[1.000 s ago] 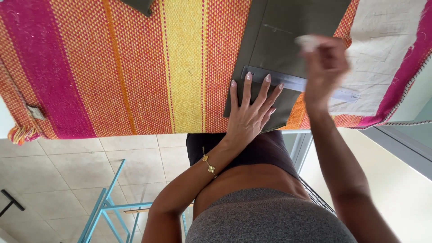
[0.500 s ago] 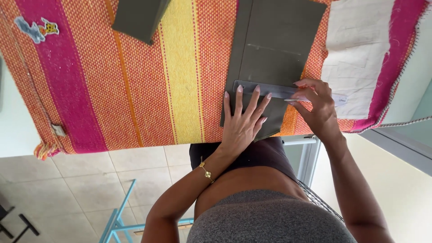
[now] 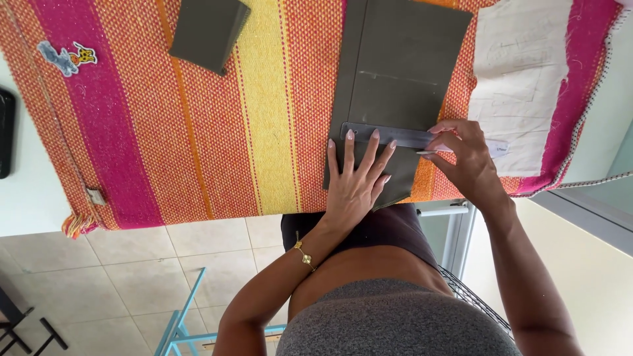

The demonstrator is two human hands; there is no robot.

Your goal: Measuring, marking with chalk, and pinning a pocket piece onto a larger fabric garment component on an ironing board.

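Observation:
A dark olive fabric piece (image 3: 402, 72) lies flat on an orange, yellow and pink striped woven cloth (image 3: 198, 132). A grey see-through ruler (image 3: 409, 136) lies across the fabric. My left hand (image 3: 356, 181), with a gold bracelet on the wrist, presses flat with fingers spread, its fingertips on the ruler's left half. My right hand (image 3: 468, 161) sits at the ruler's right end, pinching a small white marking stick (image 3: 426, 152) whose tip touches the ruler's near edge.
A second folded olive piece (image 3: 208, 29) lies at the upper left. White patterned cloth (image 3: 521, 86) lies right of the fabric. A black object (image 3: 5, 132) sits at the left edge. Below are a tiled floor, a blue metal frame (image 3: 184, 316) and a wire rack (image 3: 475, 296).
My right hand came down from a raised position to the ruler's right end with the white stick. My left hand stayed pressed on the ruler. The view shifted down the table.

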